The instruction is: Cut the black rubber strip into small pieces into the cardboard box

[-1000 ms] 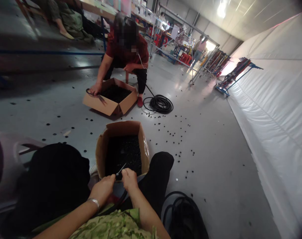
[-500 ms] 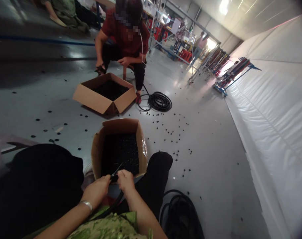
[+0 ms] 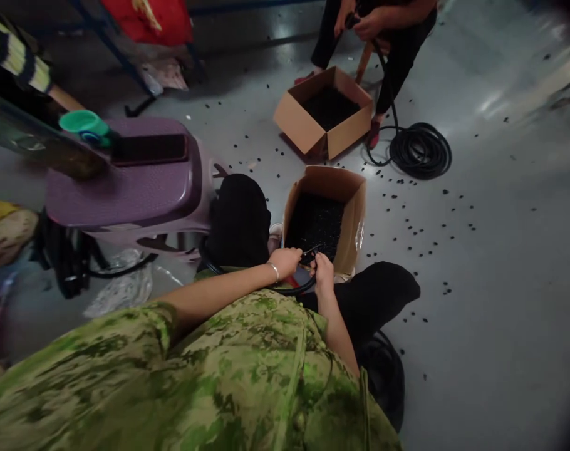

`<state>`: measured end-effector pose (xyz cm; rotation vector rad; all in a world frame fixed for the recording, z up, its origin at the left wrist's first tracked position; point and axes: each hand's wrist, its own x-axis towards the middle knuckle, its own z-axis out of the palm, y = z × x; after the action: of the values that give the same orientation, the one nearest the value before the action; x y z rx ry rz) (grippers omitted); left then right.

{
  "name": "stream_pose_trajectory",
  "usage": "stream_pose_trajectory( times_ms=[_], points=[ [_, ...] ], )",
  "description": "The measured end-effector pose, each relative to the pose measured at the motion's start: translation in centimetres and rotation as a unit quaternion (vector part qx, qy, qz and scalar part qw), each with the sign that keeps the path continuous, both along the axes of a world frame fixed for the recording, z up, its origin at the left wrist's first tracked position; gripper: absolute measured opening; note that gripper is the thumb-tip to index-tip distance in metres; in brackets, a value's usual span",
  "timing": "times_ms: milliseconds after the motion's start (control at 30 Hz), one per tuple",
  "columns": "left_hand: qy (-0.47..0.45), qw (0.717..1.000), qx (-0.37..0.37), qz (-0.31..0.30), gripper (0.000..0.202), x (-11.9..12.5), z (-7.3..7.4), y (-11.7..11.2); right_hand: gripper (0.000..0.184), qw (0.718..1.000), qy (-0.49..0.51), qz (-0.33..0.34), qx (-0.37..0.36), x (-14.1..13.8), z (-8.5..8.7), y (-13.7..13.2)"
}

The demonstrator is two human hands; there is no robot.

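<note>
Both my hands meet over the near edge of an open cardboard box (image 3: 355, 210) filled with small black pieces (image 3: 316, 222). My left hand (image 3: 285, 260), a bracelet on its wrist, is closed on the end of a black hose (image 3: 292, 290) that curves back under my arms. My right hand (image 3: 323, 269) is closed round thin scissors (image 3: 310, 251), whose blades point at the hose end just above the box. My knees in black trousers flank the box.
Another person sits behind a second box (image 3: 304, 125) of black pieces, holding a hose that runs to a coil (image 3: 419, 150). Black bits (image 3: 407, 225) litter the grey floor. A purple stool (image 3: 125, 188) with a phone (image 3: 148, 149) and green cup (image 3: 82, 122) stands left. More coiled hose (image 3: 383, 376) lies by my right leg.
My head has tipped down and turned left, bringing the purple stool into view. My hands stay together over the box. The other person's hands have left their box and risen to the hose.
</note>
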<state>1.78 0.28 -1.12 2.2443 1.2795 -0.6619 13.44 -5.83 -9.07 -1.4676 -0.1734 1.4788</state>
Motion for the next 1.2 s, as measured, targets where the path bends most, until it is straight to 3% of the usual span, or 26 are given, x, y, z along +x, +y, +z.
stream_pose_trajectory(
  times_ms=[333,600,700,1033,1200],
  points=[
    [0.008,1.0,0.013,-0.001,0.027,-0.3,-0.4,0.2,0.042,0.999,0.027,-0.03,0.03,0.0,0.1,-0.3],
    [0.015,0.999,0.018,0.023,0.027,-0.6,-1.4,0.8,0.051,0.997,0.012,0.066,0.043,-1.0,0.3,0.1],
    [0.025,0.999,0.02,0.039,0.026,-0.8,-1.7,1.1,0.049,0.995,-0.019,0.089,0.042,-1.5,0.2,0.2],
    [0.013,0.995,-0.005,0.102,0.027,-1.9,-2.6,2.0,0.029,1.0,0.005,-0.017,0.003,-1.1,-1.1,0.6],
    [-0.015,0.994,-0.028,0.104,0.027,-2.5,-3.2,2.4,0.021,0.998,-0.037,0.042,-0.012,-1.2,-1.9,0.1]
  ],
)
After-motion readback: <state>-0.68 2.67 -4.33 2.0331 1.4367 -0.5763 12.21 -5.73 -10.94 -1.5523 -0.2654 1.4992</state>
